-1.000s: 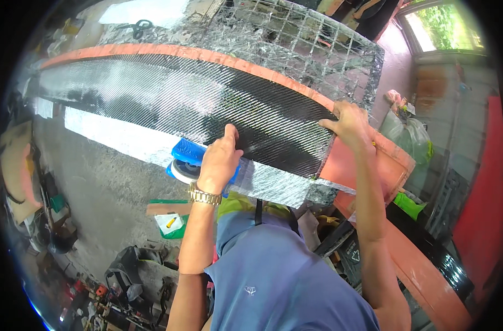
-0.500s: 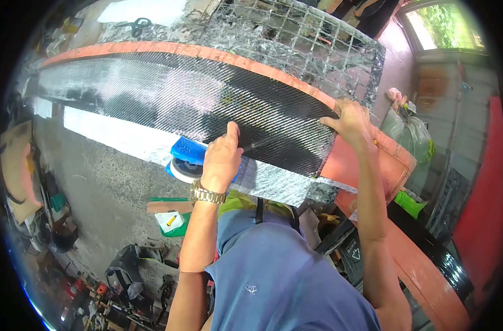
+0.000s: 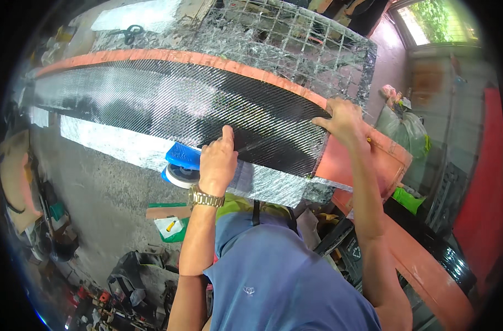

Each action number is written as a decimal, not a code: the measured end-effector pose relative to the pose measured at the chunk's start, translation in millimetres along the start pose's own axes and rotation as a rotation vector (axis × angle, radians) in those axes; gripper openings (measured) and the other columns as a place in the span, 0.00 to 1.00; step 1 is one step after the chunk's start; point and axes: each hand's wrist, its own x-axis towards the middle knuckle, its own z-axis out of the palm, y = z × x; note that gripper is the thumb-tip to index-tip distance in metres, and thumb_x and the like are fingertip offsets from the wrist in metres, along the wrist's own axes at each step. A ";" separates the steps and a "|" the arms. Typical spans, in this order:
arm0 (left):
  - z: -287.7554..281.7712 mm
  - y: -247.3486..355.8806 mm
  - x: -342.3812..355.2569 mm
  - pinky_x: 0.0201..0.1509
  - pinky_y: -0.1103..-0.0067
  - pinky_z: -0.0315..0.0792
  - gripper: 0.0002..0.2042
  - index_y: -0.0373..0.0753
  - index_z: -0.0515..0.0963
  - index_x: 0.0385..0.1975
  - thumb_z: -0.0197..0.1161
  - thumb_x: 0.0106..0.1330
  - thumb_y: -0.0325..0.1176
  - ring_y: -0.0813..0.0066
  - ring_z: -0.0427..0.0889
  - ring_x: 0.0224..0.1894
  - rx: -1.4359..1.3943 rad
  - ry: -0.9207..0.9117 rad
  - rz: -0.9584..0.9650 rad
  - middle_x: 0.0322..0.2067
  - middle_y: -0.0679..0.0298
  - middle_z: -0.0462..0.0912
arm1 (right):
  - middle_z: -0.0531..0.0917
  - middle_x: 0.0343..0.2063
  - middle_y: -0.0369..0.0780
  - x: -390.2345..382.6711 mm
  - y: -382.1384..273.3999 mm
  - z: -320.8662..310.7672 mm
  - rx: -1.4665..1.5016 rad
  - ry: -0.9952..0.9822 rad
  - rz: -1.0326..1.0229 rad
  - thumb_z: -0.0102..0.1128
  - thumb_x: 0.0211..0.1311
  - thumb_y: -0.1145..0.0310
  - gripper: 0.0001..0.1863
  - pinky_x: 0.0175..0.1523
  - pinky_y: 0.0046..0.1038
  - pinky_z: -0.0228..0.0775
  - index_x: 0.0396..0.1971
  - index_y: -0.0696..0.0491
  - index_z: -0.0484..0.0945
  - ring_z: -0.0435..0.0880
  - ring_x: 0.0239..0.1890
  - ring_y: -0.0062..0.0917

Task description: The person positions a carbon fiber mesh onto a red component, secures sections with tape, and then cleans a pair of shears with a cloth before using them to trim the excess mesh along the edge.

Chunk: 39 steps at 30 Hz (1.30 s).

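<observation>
The black woven sheet (image 3: 257,113) lies along the orange mould (image 3: 355,160), which spans the worktable (image 3: 370,71) close to its near edge. Most of the mould's length is covered; a narrow band along its far rim and a block at its right end are bare. The laying-out therefore looks largely done, while fixing or trimming the borders may remain; I cannot tell whether they are stuck down.

The right hand (image 3: 344,122) bends its fingers at the mould's far rim, thumb on the sheet's far right corner; grip or mere pressure, I cannot tell. The left hand (image 3: 218,163) curls at the sheet's near border, index finger extended, just beside a blue tool (image 3: 182,155); whether it grasps that is hidden.

Toward the worktable's far left corner lie scissors (image 3: 133,35) and a white sheet (image 3: 134,15).
</observation>
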 end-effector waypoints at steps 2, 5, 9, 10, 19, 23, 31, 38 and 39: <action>0.1 0.0 -0.4 0.38 0.60 0.72 0.20 0.40 0.64 0.44 0.67 0.56 0.28 0.49 0.82 0.35 0.029 -0.005 -0.008 0.29 0.52 0.82 | 0.81 0.32 0.43 -0.9 0.4 1.2 0.010 0.015 -0.008 0.75 0.41 0.52 0.23 0.52 0.42 0.63 0.29 0.55 0.78 0.79 0.41 0.40; -3.8 2.8 0.9 0.37 0.60 0.72 0.20 0.40 0.64 0.44 0.67 0.57 0.31 0.49 0.82 0.35 0.071 -0.062 -0.049 0.28 0.52 0.82 | 0.81 0.32 0.43 -2.1 1.9 3.4 0.026 0.032 -0.013 0.74 0.41 0.52 0.23 0.52 0.42 0.63 0.29 0.55 0.77 0.79 0.41 0.40; -31.3 1.2 -1.0 0.31 0.60 0.71 0.16 0.39 0.66 0.43 0.66 0.60 0.32 0.48 0.81 0.30 -0.055 0.063 -0.045 0.26 0.52 0.82 | 0.81 0.32 0.42 -2.9 -5.1 -7.4 0.048 -0.028 0.026 0.74 0.43 0.53 0.23 0.52 0.41 0.62 0.30 0.55 0.77 0.78 0.40 0.39; -42.1 0.9 -3.0 0.31 0.62 0.70 0.15 0.39 0.67 0.43 0.65 0.60 0.32 0.49 0.80 0.28 -0.098 0.075 -0.054 0.25 0.53 0.81 | 0.81 0.33 0.42 -4.0 -1.9 -6.1 0.078 0.055 0.004 0.74 0.43 0.53 0.23 0.52 0.41 0.62 0.31 0.54 0.78 0.78 0.40 0.39; -82.8 -3.2 -41.1 0.37 0.67 0.69 0.14 0.37 0.74 0.47 0.63 0.61 0.29 0.61 0.77 0.33 -0.008 0.185 0.176 0.30 0.59 0.78 | 0.70 0.60 0.43 -74.8 -36.2 29.1 0.059 0.319 -0.329 0.62 0.58 0.53 0.28 0.67 0.49 0.50 0.57 0.48 0.73 0.66 0.62 0.40; -37.4 38.8 -62.6 0.59 0.60 0.61 0.18 0.35 0.74 0.50 0.63 0.60 0.32 0.60 0.68 0.61 0.187 0.059 0.347 0.55 0.57 0.73 | 0.53 0.71 0.45 -100.6 -73.4 60.7 0.078 0.095 -0.415 0.52 0.64 0.57 0.30 0.71 0.57 0.38 0.66 0.45 0.65 0.49 0.73 0.45; 24.4 54.6 -65.8 0.72 0.51 0.47 0.20 0.33 0.69 0.49 0.61 0.56 0.30 0.49 0.52 0.72 0.282 -0.001 0.277 0.66 0.40 0.60 | 0.49 0.73 0.43 -95.4 -70.5 85.2 0.079 0.106 -0.431 0.49 0.66 0.55 0.30 0.71 0.62 0.33 0.68 0.41 0.62 0.43 0.74 0.47; 23.0 56.9 -64.2 0.73 0.53 0.46 0.21 0.33 0.69 0.50 0.60 0.57 0.32 0.48 0.54 0.72 0.286 -0.011 0.278 0.65 0.39 0.62 | 0.48 0.73 0.43 -87.0 -33.3 77.2 0.020 0.178 -0.323 0.49 0.66 0.45 0.33 0.71 0.61 0.30 0.69 0.39 0.60 0.43 0.74 0.46; 22.4 57.5 -64.2 0.73 0.54 0.46 0.21 0.33 0.69 0.51 0.60 0.58 0.32 0.49 0.54 0.72 0.295 -0.015 0.273 0.64 0.39 0.62 | 0.48 0.73 0.43 -85.7 -27.1 74.7 0.008 0.182 -0.299 0.49 0.65 0.44 0.33 0.71 0.61 0.30 0.69 0.38 0.61 0.43 0.74 0.46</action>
